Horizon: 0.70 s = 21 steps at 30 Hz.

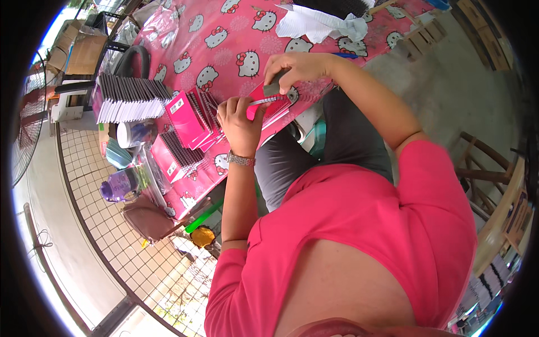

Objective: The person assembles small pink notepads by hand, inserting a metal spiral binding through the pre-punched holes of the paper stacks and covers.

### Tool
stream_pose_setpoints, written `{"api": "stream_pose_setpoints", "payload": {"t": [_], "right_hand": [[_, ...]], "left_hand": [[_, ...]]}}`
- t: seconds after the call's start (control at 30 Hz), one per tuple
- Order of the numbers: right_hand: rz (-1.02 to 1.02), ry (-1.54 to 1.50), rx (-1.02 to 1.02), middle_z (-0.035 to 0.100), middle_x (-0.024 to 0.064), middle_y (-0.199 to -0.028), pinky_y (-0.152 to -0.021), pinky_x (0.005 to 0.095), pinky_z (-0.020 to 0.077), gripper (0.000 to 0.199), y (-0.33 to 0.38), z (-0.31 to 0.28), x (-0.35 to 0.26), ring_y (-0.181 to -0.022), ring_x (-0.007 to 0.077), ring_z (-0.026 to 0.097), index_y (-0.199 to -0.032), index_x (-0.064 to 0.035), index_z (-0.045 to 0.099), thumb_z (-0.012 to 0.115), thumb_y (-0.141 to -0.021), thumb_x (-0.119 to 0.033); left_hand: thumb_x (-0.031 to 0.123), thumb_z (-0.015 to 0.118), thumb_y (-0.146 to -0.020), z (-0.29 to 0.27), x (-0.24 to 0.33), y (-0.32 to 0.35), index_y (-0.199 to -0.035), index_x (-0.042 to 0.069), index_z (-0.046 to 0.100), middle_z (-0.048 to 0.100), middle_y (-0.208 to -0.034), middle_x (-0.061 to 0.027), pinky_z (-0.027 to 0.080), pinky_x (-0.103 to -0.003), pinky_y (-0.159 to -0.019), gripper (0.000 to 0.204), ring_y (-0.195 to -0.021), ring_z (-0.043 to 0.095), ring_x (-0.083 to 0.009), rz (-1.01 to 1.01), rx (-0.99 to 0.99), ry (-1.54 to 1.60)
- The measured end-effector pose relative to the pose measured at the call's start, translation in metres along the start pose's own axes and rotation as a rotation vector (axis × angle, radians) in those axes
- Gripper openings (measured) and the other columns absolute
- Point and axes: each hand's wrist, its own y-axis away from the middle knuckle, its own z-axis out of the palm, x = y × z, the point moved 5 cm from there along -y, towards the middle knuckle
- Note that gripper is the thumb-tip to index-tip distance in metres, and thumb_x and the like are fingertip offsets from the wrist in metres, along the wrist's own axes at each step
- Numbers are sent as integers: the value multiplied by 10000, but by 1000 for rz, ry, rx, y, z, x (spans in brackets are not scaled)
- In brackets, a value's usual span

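Pink tablecloth (219,62) with white cat faces runs under everything in front of this seated person, who wears a bright pink top. Far over on the left I see a wire-caged fan (31,121), then a cardboard box (87,53). A purple bottle (119,185) and a brown bag (147,219) sit by the near left edge. Dark-covered notebooks (135,95) stand packed in a row, with a white tub (130,133) just beside them. Next come stacks of pink spiral notebooks (188,118), reaching close to the left hand (240,132), which has a metal watch (241,159) on its wrist. Its thumb and fingers bend round the left end of a single pink notebook (273,109), lying near the table's front edge; how firmly they press, I can't tell. Above that notebook's coiled spine, the right hand (303,67) pinches a small grey block (272,89) between thumb and fingers. Crumpled white paper (320,25) lies beyond, and a wooden chair (489,175) stands well off to the right.
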Motion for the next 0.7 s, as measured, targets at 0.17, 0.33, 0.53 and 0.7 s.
{"api": "stream_pose_setpoints", "payload": {"t": [0.17, 0.33, 0.53, 0.7], "right_hand": [[40, -25, -34, 577, 64, -1198, -964, 349, 434, 495, 3, 2, -10, -1102, 198, 553, -1151, -31, 687, 703, -704, -244], [-157, -459, -171, 610, 63, -1155, -983, 323, 428, 471, 0, 6, -22, -1127, 180, 549, -1151, -33, 680, 701, -716, -212], [66, -408, -119, 586, 48, -1169, -934, 306, 438, 461, -14, 9, -3, -1069, 176, 562, -1171, -43, 669, 701, -735, -190], [-254, -698, -258, 590, 82, -1210, -1020, 333, 411, 488, -19, 11, -24, -1150, 200, 551, -1186, -42, 665, 709, -740, -235]], "left_hand": [[233, 839, -718, 0, 6, -4, -940, 85, 672, 619, -965, -87, 443, -440, -851, 315, -955, 545, -319, 40, -24, 18], [162, 809, -709, -5, 0, -2, -984, 68, 652, 608, -988, -111, 444, -446, -875, 330, -980, 545, -334, 24, 11, 72], [134, 802, -693, -10, -30, 3, -967, 56, 647, 592, -1026, -140, 448, -459, -910, 324, -1043, 534, -340, -87, 0, 190], [95, 786, -751, -8, -36, 4, -976, 33, 648, 604, -979, -124, 515, -385, -749, 271, -884, 607, -301, -115, -47, 303]]}}
